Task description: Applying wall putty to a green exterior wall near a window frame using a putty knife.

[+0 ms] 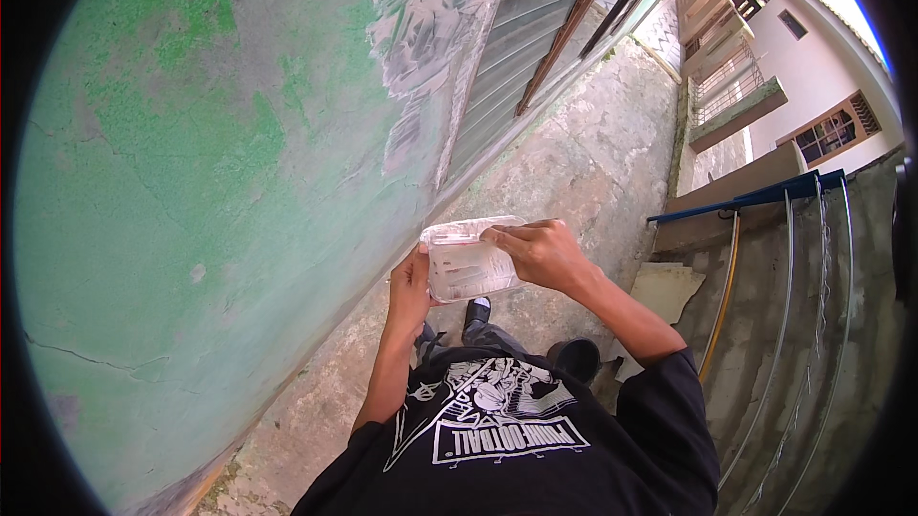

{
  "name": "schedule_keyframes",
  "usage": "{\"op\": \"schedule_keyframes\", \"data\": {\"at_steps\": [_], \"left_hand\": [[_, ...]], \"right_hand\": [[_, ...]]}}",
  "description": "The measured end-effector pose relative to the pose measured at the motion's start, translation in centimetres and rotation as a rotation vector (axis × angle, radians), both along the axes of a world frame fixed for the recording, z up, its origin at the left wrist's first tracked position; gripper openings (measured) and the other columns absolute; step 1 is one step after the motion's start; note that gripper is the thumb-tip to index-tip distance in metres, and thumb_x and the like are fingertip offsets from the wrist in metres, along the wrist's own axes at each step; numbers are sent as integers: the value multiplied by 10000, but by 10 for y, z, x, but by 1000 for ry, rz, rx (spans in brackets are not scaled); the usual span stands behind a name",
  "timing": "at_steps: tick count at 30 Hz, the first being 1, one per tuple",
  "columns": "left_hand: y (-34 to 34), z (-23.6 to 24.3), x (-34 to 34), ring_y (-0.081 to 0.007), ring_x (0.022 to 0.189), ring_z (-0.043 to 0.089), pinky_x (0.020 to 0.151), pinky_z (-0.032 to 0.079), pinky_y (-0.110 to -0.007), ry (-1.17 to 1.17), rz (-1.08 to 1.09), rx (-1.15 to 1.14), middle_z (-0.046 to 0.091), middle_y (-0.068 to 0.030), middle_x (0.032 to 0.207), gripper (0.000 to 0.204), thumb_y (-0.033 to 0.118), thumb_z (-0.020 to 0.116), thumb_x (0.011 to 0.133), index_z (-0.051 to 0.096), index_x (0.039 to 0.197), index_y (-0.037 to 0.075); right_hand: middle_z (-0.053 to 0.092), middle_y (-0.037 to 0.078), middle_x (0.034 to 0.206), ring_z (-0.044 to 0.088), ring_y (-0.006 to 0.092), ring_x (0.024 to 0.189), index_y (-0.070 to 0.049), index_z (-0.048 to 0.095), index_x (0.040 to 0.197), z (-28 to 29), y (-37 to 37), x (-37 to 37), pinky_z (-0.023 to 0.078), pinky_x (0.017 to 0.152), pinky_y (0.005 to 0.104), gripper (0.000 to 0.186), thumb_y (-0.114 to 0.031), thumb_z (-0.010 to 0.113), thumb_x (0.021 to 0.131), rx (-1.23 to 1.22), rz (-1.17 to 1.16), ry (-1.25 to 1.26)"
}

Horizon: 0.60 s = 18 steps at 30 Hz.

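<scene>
In front of my body I hold a clear plastic tub with whitish smears on its inside. My left hand grips the tub by its left side, fingers wrapped round the edge. My right hand is closed in a pinch at the tub's far right part, with its fingertips over the opening. Whatever those fingertips hold, if anything, is too small to make out. To the left rises a green wall, with a patch of white smeared coating beside the window frame.
A louvred window is set into the wall. Under me runs a rough concrete path. A dark bucket stands by my right side. Farther right, metal rods and an orange one hang from a blue bar.
</scene>
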<state>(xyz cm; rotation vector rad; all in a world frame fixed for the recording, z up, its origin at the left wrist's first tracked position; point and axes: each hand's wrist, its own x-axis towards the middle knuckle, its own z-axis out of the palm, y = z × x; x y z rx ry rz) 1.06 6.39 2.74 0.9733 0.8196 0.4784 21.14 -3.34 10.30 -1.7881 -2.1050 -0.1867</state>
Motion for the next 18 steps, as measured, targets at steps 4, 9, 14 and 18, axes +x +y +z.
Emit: {"op": "schedule_keyframes", "data": {"at_steps": [4, 9, 14, 18], "left_hand": [[2, -1, 1, -95, 764, 661, 593, 566, -269, -41, 45, 30, 686, -48, 963, 466, 412, 394, 1055, 621, 1224, 41], [4, -4, 6, -59, 763, 609, 635, 500, -214, -102, 76, 157, 679, -32, 957, 438, 358, 396, 1068, 607, 1261, 26], [5, -5, 7, -55, 826, 546, 735, 458, -223, -78, 19, 263, 659, -31, 968, 448, 330, 400, 1071, 554, 1334, 2], [6, -6, 6, -64, 873, 540, 770, 447, -225, -93, 36, 269, 655, -45, 1011, 457, 319, 396, 1072, 525, 1364, -8]], "right_hand": [[744, 46, 958, 717, 235, 710, -113, 709, 1059, 30, -6, -3, 573, 577, 331, 396, -2, 678, 679, 25, -23, 66], [745, 38, 936, 719, 223, 708, -125, 696, 1096, 26, -7, -6, 576, 577, 324, 439, 2, 685, 675, 74, -63, -29], [746, 37, 940, 721, 215, 709, -128, 695, 1102, 16, -4, -4, 578, 571, 319, 444, 3, 693, 678, 70, -88, -47], [747, 37, 953, 721, 208, 710, -136, 702, 1088, 14, -3, -3, 581, 579, 314, 428, 2, 696, 684, 71, -77, -48]]}}
